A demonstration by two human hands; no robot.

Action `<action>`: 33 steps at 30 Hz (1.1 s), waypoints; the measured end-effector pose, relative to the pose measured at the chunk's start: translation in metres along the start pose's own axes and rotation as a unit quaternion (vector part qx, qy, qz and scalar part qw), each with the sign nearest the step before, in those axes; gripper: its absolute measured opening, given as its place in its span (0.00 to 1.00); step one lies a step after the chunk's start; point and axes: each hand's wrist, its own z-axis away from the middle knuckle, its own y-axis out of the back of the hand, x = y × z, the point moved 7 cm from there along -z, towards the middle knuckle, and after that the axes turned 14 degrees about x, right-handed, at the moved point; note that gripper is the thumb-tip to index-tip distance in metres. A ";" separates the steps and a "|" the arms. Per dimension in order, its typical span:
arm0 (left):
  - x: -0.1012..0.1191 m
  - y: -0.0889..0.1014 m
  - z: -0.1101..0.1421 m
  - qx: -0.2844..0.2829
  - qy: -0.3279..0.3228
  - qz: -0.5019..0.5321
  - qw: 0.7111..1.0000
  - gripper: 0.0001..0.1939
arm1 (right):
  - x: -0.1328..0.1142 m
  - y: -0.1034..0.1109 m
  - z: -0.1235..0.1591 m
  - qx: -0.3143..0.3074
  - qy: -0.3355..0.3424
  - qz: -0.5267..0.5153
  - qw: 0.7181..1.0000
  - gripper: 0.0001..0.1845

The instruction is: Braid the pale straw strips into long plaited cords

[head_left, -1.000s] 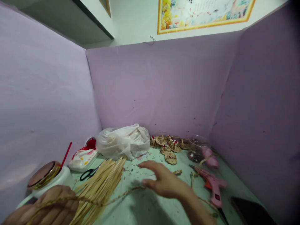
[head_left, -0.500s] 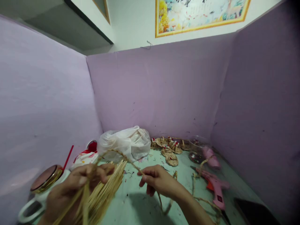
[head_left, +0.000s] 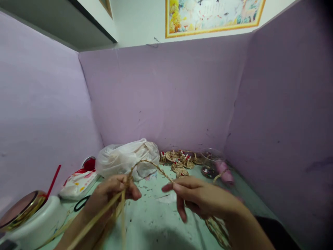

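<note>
A twisted straw cord (head_left: pixel 145 160) arches between my two hands above the table. My left hand (head_left: pixel 113 191) pinches its near end, where loose flat straw strands (head_left: pixel 97 220) split off and hang down, blurred. Thumb and forefinger of my right hand (head_left: pixel 205 196) are closed on the cord's other side, the remaining fingers loosely bent. Below the right wrist, more twisted cord (head_left: pixel 217 231) lies in loops, partly covered by the hand.
At the back stand a white plastic bag (head_left: pixel 127 158), woven straw pieces with red and white beads (head_left: pixel 179 163), a clear container (head_left: pixel 208 170) and a pink roll (head_left: pixel 224 172). On the left are a tissue pack (head_left: pixel 78 184), black scissors handle (head_left: pixel 82 203) and white mug (head_left: pixel 47 218). Purple panels (head_left: pixel 161 97) enclose the table.
Both hands have moved right in view, the left rising slightly. The straw bundle beside my left hand no longer shows clearly. My right arm now hides the pink glue gun. The camera view has shifted.
</note>
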 end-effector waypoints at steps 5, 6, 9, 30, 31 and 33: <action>-0.013 0.004 -0.001 -0.020 0.057 0.041 0.997 0.05 | 0.028 0.006 -0.016 0.052 -0.018 0.081 0.995 0.09; -0.017 0.003 -0.003 -0.011 0.047 0.005 0.999 0.05 | 0.039 0.003 -0.029 0.070 -0.025 0.085 0.994 0.11; -0.028 0.005 -0.011 0.044 0.019 -0.126 0.991 0.05 | 0.066 -0.017 -0.063 0.057 -0.037 0.047 0.997 0.15; -0.076 -0.073 0.006 -0.093 -0.256 -0.693 0.667 0.16 | 0.068 -0.048 -0.075 0.126 0.055 0.146 0.980 0.21; -0.076 -0.075 0.007 -0.093 -0.262 -0.690 0.669 0.17 | 0.070 -0.045 -0.078 0.139 0.045 0.130 0.981 0.20; -0.076 -0.073 0.006 -0.083 -0.253 -0.688 0.675 0.15 | 0.073 -0.035 -0.082 0.180 0.018 0.086 0.980 0.17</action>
